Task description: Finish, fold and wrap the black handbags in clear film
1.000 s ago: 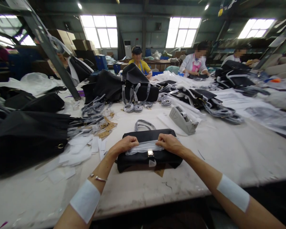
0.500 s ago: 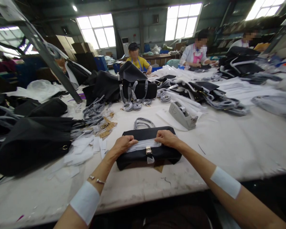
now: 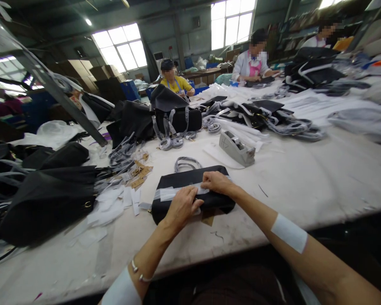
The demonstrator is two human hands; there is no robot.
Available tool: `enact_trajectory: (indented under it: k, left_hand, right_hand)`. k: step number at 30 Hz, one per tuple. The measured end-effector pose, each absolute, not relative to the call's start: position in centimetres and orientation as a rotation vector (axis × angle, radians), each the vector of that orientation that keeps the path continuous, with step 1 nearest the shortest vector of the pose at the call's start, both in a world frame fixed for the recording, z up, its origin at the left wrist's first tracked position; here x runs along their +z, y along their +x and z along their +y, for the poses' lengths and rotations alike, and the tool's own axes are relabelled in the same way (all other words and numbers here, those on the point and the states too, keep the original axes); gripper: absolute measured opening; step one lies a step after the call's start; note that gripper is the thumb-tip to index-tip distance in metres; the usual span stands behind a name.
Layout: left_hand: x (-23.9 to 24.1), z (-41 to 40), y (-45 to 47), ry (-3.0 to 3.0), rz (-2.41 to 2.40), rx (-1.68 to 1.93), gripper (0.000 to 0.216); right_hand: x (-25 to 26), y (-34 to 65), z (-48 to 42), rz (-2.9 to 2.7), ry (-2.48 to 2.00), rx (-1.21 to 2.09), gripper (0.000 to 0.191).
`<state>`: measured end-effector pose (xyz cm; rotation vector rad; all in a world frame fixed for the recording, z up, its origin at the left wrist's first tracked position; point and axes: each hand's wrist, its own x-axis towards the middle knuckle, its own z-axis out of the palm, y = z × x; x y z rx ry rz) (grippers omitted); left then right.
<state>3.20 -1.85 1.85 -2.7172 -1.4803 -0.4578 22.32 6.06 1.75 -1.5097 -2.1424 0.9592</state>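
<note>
A black handbag (image 3: 174, 180) lies in front of me on the white-covered table, with a pale wrapping strip (image 3: 167, 194) across its middle. My left hand (image 3: 184, 205) rests on the bag with its fingers stretched over the strip, hiding most of the clasp. Just right of it, my right hand (image 3: 217, 183) is closed, knuckles up, at the strip's right part. Its fingertips seem to pinch the strip there. Behind the bag loops a wrapped grey handle (image 3: 188, 164). A brown tag (image 3: 208, 217) shows under the bag's front edge.
A grey tape dispenser (image 3: 236, 148) stands beyond the bag to the right. White paper pieces (image 3: 106, 203) and brown tags (image 3: 142, 173) lie at left, near a large black bag (image 3: 47, 203). More bags (image 3: 178, 112) are piled at the back. Several co-workers sit across the table.
My left hand has moved right, from the strip's left end to the bag's middle over the clasp, and its fingers have opened out. My right hand stays at the strip's right part.
</note>
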Motion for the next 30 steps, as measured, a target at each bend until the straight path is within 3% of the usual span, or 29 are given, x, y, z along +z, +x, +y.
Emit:
enact_trajectory:
  k: [5,14,18,30]
  left_hand:
    - [-0.8,-2.8,4.6,-2.639,-1.479,-0.488,0.036]
    - [-1.0,-3.1,4.6,-2.568,-1.405,-0.485,0.038]
    - [-0.9,-3.1,4.8,-2.58,-1.389,-0.501,0.037]
    - [-0.8,-3.3,4.8,-2.621,-1.448,-0.583,0.036]
  right_hand:
    - [1.4,22.9,6.4,-2.061,-1.455,1.182,0.01]
    - [2.5,23.4,6.5,-2.003,-1.555,1.313,0.02]
    - [3.5,23.0,6.8,-2.024,-1.649,1.368,0.012]
    - [5.5,22.9,6.4,-2.256,-1.857,0.934,0.015]
